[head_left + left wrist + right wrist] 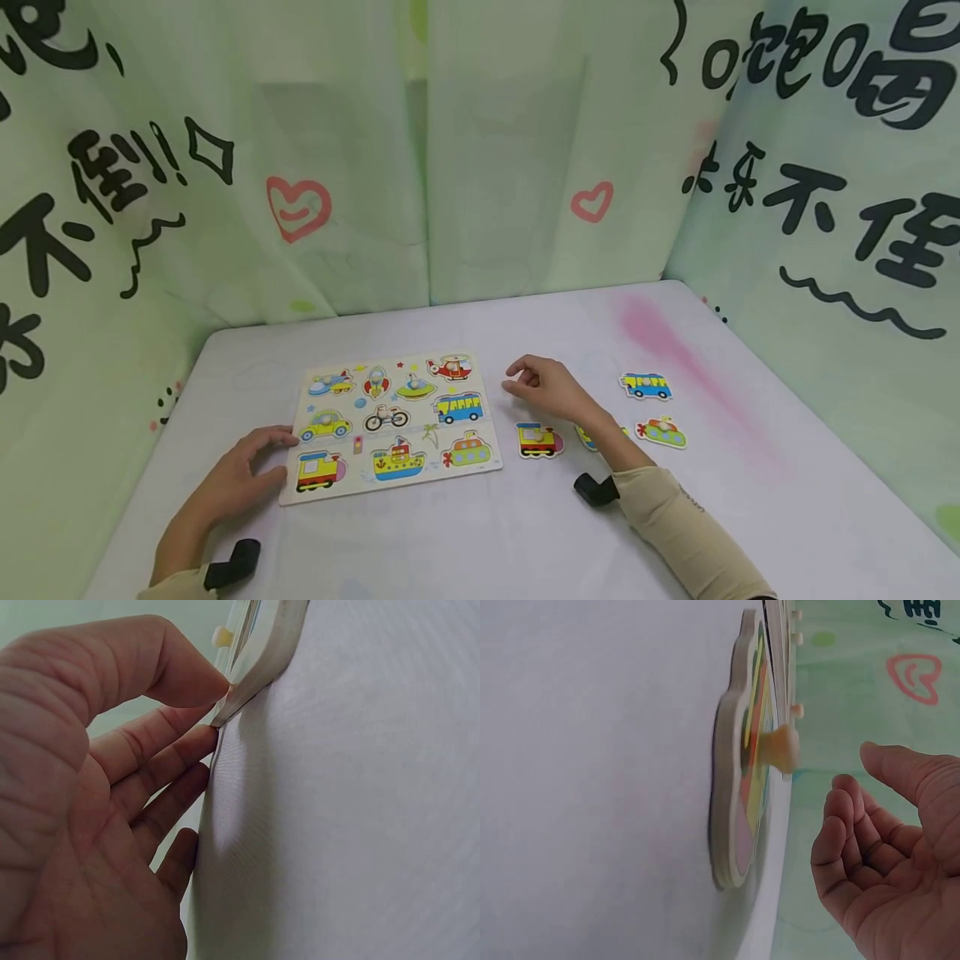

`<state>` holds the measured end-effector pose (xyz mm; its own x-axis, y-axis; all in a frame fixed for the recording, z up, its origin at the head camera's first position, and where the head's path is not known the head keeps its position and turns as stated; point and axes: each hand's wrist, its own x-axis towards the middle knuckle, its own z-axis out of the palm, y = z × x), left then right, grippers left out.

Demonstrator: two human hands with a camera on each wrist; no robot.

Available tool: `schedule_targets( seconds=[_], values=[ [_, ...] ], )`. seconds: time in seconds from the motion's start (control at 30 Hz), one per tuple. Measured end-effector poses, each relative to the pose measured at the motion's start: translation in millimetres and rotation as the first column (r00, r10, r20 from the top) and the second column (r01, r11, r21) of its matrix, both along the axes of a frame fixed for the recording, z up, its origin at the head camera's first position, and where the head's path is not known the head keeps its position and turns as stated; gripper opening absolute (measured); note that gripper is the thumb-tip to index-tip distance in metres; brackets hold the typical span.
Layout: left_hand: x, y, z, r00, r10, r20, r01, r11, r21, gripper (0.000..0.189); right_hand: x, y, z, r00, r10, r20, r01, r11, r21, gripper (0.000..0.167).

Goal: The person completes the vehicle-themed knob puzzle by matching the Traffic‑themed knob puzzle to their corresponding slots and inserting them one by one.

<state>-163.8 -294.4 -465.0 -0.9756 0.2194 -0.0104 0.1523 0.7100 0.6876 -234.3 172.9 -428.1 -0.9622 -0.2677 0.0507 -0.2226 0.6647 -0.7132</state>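
Though loosely curled, right hand (551,389) empty, relaxed left hand (242,473) apparently against puzzle board (420,425).

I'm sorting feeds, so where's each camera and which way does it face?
Head: on the head, facing forward and down at the puzzle board; shows left hand and right hand.
Left wrist: worn there, facing the board's edge; shows left hand.
Right wrist: likewise, facing the train piece; shows right hand.
Head and right wrist share that piece.

Puzzle board (358,472) on worktop (412,546), loose train piece (537,441) right of it, submarine piece (662,432) farther right, bus piece (647,386) behind submarine piece
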Motion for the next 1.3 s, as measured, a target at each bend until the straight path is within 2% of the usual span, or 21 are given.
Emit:
schedule_targets(
  seconds=[0.37,0.67,0.9,1.3],
  values=[
    [-1.9,0.7,1.8,1.000,0.005,0.004,-0.005,1.000,-0.001,0.039,1.1,30,1.8,0.998,-0.066,0.001,0.066,0.997,0.030,0.030],
    [-1.2,0.1,4.7,1.000,0.009,0.023,-0.009,1.000,-0.009,0.040,6.9,60,-0.7,0.992,-0.118,-0.039,0.121,0.991,0.065,0.030],
    [-1.6,-0.4,3.7,1.000,0.002,0.026,-0.002,1.000,0.005,0.040,10.7,78,1.3,0.985,-0.170,-0.034,0.172,0.983,0.070,0.032],
    [-0.7,1.0,2.3,1.000,0.004,0.020,-0.004,1.000,0.004,0.039,18.1,111,6.5,0.969,-0.234,-0.080,0.241,0.966,0.092,0.033]
  ],
)
